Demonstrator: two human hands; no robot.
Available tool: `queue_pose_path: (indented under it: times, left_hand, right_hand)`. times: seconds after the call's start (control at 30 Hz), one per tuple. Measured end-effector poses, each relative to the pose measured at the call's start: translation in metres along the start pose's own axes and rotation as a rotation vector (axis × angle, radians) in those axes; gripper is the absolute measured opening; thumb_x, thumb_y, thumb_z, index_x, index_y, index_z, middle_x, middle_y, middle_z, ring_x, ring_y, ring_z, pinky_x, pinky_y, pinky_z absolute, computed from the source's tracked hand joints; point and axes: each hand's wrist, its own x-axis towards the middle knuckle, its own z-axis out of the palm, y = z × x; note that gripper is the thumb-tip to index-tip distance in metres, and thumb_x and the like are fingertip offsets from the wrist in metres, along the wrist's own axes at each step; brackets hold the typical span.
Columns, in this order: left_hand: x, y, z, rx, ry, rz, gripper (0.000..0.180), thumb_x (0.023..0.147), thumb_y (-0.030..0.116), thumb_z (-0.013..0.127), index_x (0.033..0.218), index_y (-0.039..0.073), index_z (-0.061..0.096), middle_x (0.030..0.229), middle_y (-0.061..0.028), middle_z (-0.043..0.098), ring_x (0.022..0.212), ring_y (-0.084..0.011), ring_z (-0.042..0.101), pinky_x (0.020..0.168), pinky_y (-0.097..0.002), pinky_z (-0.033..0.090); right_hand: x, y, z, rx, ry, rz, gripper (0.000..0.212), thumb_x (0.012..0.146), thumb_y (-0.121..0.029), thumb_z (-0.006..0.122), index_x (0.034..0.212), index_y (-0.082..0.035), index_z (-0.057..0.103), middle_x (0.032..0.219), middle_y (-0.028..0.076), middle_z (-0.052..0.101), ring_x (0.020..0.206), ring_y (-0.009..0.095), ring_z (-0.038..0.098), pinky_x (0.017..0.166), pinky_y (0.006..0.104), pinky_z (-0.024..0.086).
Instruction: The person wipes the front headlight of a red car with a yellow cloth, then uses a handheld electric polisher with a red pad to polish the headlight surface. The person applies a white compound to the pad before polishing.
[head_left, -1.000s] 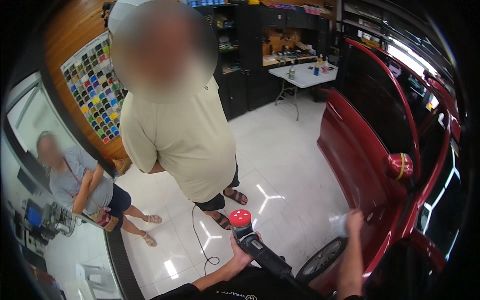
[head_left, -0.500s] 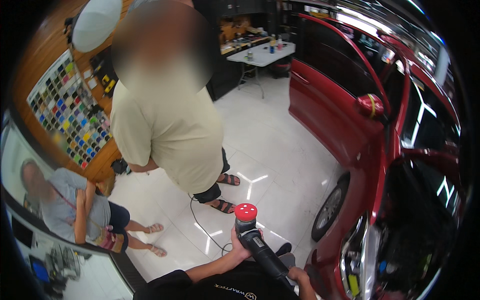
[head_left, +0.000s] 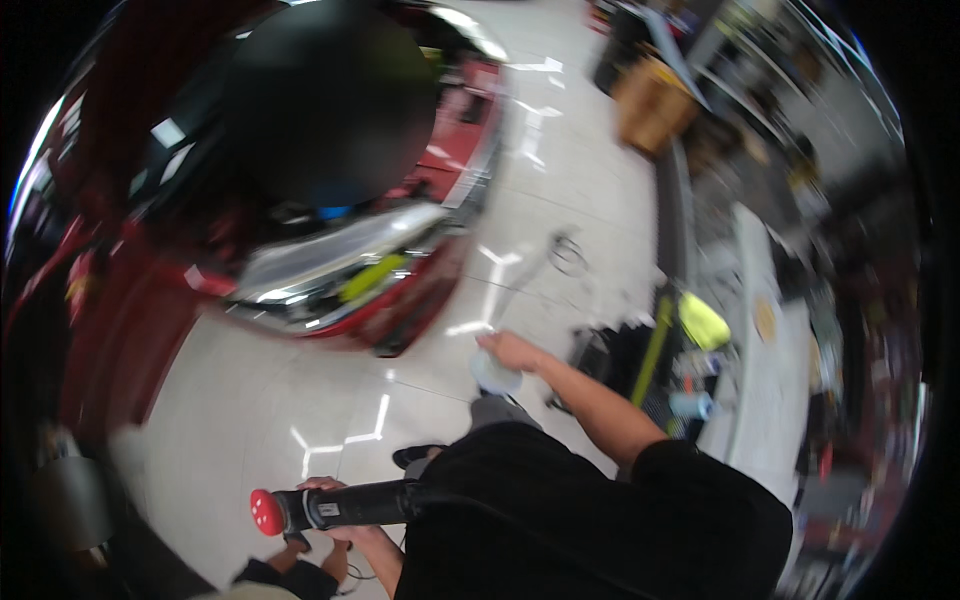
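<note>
My left hand (head_left: pixel 326 484) is wrapped round the body of a black polisher (head_left: pixel 365 503), held level at the lower left. A round red backing plate (head_left: pixel 267 511) with white dots forms its far left end. A dark cord runs back from the tool across my black shirt. In front of my body, my right hand (head_left: pixel 514 351) grips the edge of a pale round disc (head_left: pixel 494 374), likely a pad, though blur hides its details. The two hands are well apart.
A red car (head_left: pixel 420 300) with its engine bay exposed stands ahead on the left. On the right are a long white-topped bench (head_left: pixel 745 340), a bright yellow-green cloth (head_left: pixel 704 321) and a brown cardboard box (head_left: pixel 652 105). A cable (head_left: pixel 568 252) coils on the tiled floor (head_left: pixel 580 200). A person's legs (head_left: pixel 325 568) show lower left.
My view has swung right, past the car's front to a bench. My right hand has left the polisher's rear and now holds a pale disc. My left hand keeps the polisher.
</note>
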Motion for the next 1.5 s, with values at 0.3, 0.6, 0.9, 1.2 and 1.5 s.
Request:
queue_pose_path:
  times: [0.3, 0.6, 0.9, 1.2, 1.5]
  left_hand:
    - [0.009, -0.104, 0.043, 0.172, 0.058, -0.302, 0.043, 0.092, 0.023, 0.066, 0.128, 0.001, 0.058, 0.125, -0.0172, 0.06, 0.118, -0.0304, 0.058, 0.105, -0.0426, 0.048]
    - [0.024, -0.159, 0.025, 0.22, 0.098, -0.308, 0.049, 0.087, 0.034, 0.069, 0.126, 0.006, 0.059, 0.118, -0.0135, 0.057, 0.11, -0.0289, 0.057, 0.1, -0.0439, 0.05]
    - [0.004, -0.181, 0.053, 0.379, 0.291, -0.043, 0.071, 0.09, 0.066, 0.055, 0.124, 0.005, 0.061, 0.114, -0.0201, 0.061, 0.106, -0.0335, 0.062, 0.093, -0.0463, 0.054]
    - [0.031, -0.126, 0.068, 0.493, 0.584, 0.151, 0.081, 0.093, 0.076, 0.038, 0.124, 0.003, 0.057, 0.108, -0.0201, 0.065, 0.094, -0.0343, 0.067, 0.082, -0.0487, 0.057]
    - [0.131, -0.008, 0.046, 0.845, 0.569, 0.26, 0.057, 0.105, 0.05, 0.042, 0.134, 0.002, 0.053, 0.115, -0.015, 0.067, 0.098, -0.0246, 0.068, 0.089, -0.0396, 0.056]
  right_hand:
    - [-0.214, 0.201, -0.191, 0.076, 0.94, 0.338, 0.03, 0.099, -0.024, 0.058, 0.106, 0.0, 0.075, 0.095, 0.022, 0.075, 0.084, 0.034, 0.073, 0.078, 0.0452, 0.055]
    - [-0.278, 0.305, -0.174, -0.489, 0.848, 0.629, 0.03, 0.1, -0.021, 0.049, 0.112, -0.002, 0.067, 0.105, 0.025, 0.07, 0.103, 0.046, 0.066, 0.09, 0.0543, 0.051]
    - [-0.163, 0.043, -0.192, 0.408, 0.39, 0.124, 0.037, 0.102, -0.027, 0.057, 0.133, -0.006, 0.062, 0.105, 0.007, 0.068, 0.087, 0.011, 0.065, 0.066, 0.0267, 0.055]
    - [-0.187, -0.27, -0.032, -0.823, -0.601, -0.393, 0.106, 0.08, -0.046, 0.083, 0.158, -0.007, 0.023, 0.114, 0.032, 0.058, 0.095, 0.048, 0.067, 0.086, 0.0501, 0.056]
    - [-0.079, -0.251, 0.121, -0.405, -0.381, -0.453, 0.089, 0.069, -0.017, 0.08, 0.15, -0.011, 0.042, 0.112, 0.022, 0.062, 0.09, 0.042, 0.065, 0.086, 0.0455, 0.055]
